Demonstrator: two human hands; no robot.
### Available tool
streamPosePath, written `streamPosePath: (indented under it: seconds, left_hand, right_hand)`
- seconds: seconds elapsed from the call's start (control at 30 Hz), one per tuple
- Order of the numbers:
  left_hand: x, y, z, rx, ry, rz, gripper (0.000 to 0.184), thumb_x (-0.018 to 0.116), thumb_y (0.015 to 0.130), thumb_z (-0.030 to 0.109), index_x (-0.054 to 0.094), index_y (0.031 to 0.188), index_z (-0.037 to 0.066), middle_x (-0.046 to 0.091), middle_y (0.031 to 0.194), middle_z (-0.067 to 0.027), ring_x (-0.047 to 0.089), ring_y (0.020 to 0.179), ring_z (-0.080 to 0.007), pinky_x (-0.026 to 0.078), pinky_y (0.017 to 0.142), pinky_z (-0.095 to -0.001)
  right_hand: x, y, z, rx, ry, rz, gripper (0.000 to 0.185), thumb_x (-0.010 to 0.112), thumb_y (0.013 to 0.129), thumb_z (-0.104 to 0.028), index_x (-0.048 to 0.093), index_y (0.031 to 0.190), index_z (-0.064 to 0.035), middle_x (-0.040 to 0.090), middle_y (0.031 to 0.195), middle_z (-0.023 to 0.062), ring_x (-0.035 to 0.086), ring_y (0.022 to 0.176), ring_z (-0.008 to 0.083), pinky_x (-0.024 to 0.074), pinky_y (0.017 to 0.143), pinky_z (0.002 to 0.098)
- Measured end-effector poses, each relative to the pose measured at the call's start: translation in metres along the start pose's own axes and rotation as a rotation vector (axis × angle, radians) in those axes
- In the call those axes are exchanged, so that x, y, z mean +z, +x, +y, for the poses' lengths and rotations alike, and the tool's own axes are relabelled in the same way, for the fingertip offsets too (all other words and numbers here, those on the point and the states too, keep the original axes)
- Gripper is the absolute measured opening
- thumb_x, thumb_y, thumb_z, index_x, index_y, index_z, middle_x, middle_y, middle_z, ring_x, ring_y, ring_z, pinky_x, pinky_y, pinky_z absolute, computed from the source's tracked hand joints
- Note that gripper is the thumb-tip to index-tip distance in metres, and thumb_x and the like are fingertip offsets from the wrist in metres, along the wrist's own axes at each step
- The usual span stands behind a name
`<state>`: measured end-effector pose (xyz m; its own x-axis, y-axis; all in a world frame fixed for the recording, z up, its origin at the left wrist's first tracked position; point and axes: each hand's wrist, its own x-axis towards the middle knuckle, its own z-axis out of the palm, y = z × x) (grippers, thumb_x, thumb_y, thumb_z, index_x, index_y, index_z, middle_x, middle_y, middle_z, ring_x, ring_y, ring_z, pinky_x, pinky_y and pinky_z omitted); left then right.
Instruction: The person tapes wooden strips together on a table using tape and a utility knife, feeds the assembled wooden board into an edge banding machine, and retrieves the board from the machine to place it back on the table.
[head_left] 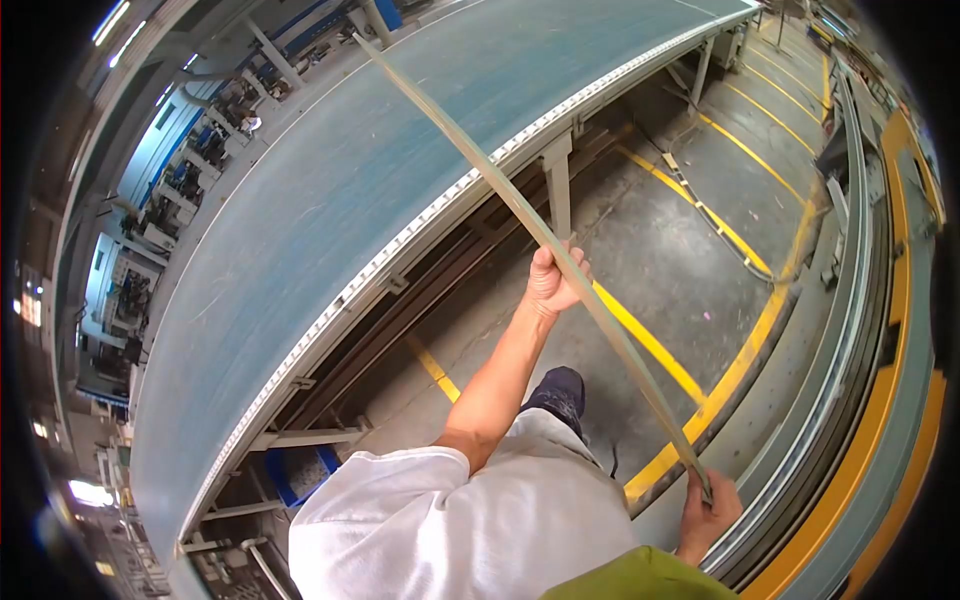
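Note:
A long, thin strip (465, 147) runs diagonally from over the blue-green belt surface (300, 210) down to the lower right. My left hand (556, 283) is closed around its middle, above the floor beside the belt's edge. Near the strip's lower end, my right hand (708, 515) grips it with the fingers closed, next to the machine rail at the right. The strip's far end reaches over the belt.
The belt's white-marked metal edge (345, 297) curves along my left. Yellow lines (650, 345) and a cable (715, 220) lie on the grey floor. An orange and grey machine (880, 400) borders the right. A blue bin (300, 474) sits under the belt.

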<state>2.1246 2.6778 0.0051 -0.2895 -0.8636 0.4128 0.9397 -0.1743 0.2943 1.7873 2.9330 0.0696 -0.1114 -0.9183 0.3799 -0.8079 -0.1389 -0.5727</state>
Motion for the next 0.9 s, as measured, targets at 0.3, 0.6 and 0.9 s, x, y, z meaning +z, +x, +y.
streamPosePath:
  seconds: [0.3,0.6,0.9]
  left_hand:
    - [-0.153,0.234,-0.052,0.121,-0.166,-0.248,0.03,0.074,0.08,0.039,0.058,0.079,0.014,0.045,0.063,0.0014,0.044,0.056,-0.0159,0.034,0.051,-0.0312]
    - [-0.237,0.49,-0.101,-0.147,-0.145,-0.03,0.037,0.074,0.073,0.038,0.046,0.063,0.017,0.037,0.058,0.0026,0.036,0.052,-0.0143,0.029,0.047,-0.0314]
    - [-0.302,0.736,-0.187,-0.163,0.083,0.398,0.04,0.074,0.082,0.038,0.067,0.108,0.01,0.069,0.108,-0.0076,0.066,0.098,-0.0256,0.052,0.09,-0.0463]
  right_hand:
    - [0.06,0.233,0.121,-0.301,-0.154,0.075,0.022,0.075,0.069,-0.002,0.066,0.089,-0.0023,0.06,0.07,0.0115,0.055,0.06,0.0299,0.0428,0.053,0.037]
    - [0.083,0.437,0.192,-0.064,-0.238,0.069,0.026,0.077,0.064,-0.004,0.063,0.086,-0.0039,0.059,0.07,0.0126,0.055,0.059,0.0318,0.0414,0.052,0.0395]
    - [0.114,0.691,0.365,0.138,-0.024,0.177,0.024,0.08,0.064,-0.011,0.067,0.084,-0.0053,0.065,0.07,0.01,0.063,0.06,0.0275,0.0493,0.055,0.0341]
